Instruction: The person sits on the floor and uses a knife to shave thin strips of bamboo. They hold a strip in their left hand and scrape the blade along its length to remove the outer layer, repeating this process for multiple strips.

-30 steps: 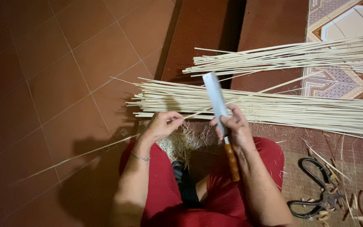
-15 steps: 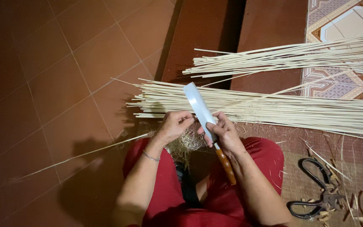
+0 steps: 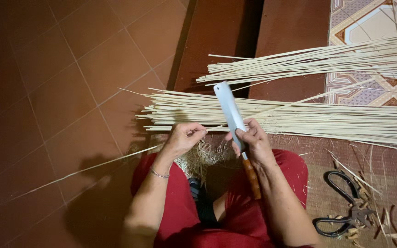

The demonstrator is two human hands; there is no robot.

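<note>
We grip broad knife (image 3: 229, 112) in right hand (image 3: 253, 142), left hand (image 3: 184, 138) pinching one strip (image 3: 88, 167). Shavings (image 3: 203, 158) heaped centre frame; two strip bundles (image 3: 309, 117) upper right apparently unworked.

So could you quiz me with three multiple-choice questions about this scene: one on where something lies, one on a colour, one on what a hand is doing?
1. Where do the black scissors lie?
A. on the floor beside the person's right leg
B. on the strip pile
C. in the left hand

2. What colour are the trousers?
A. blue
B. red
C. white

3. What does the right hand grip?
A. nothing
B. scissors
C. a broad knife

Answers: 1 A, they rest on the mat at lower right. 2 B, the cloth over both legs is red. 3 C, the fingers wrap the blade near its wooden handle.
</note>
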